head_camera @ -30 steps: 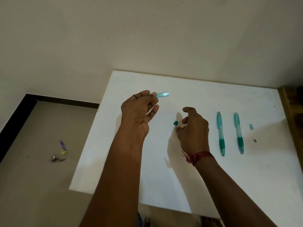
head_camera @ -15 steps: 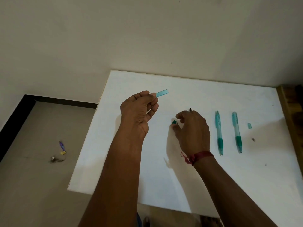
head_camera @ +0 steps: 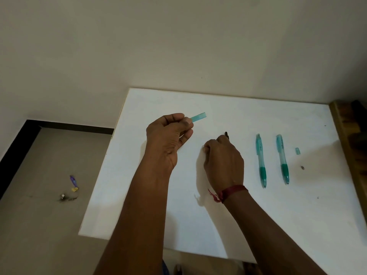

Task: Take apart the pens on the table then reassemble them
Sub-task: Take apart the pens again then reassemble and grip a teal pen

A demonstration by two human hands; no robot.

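Pale wall (head_camera: 178, 46) is seen behind a white table (head_camera: 139, 205) pushed into the corner of a room, viewed from above. At far left, a few small scraps (head_camera: 73, 185), one purple and one yellow, are scattered on the grey floor (head_camera: 39, 225). Over the left part of the table, the left hand (head_camera: 168, 137) is raised with its fingers curled, and a short see-through teal tube (head_camera: 198, 117) is pinched between the thumb and fingertips, its free end pointed right. Just to the right and lower, the right hand (head_camera: 222, 157) is held close to the tabletop with its fingers folded in; a thin dark part (head_camera: 226, 134) is gripped in them, and only its tip is shown above the knuckles. A red thread (head_camera: 228, 192) is tied round that wrist. Further right, two whole teal pens, the nearer pen (head_camera: 260, 159) and the farther pen (head_camera: 282, 158), are laid side by side on the table, apart, tips toward the camera. Beside them a small teal piece (head_camera: 297, 151) and a dark speck (head_camera: 302, 167) are left on the surface, near a wooden edge (head_camera: 347, 139) at far right.
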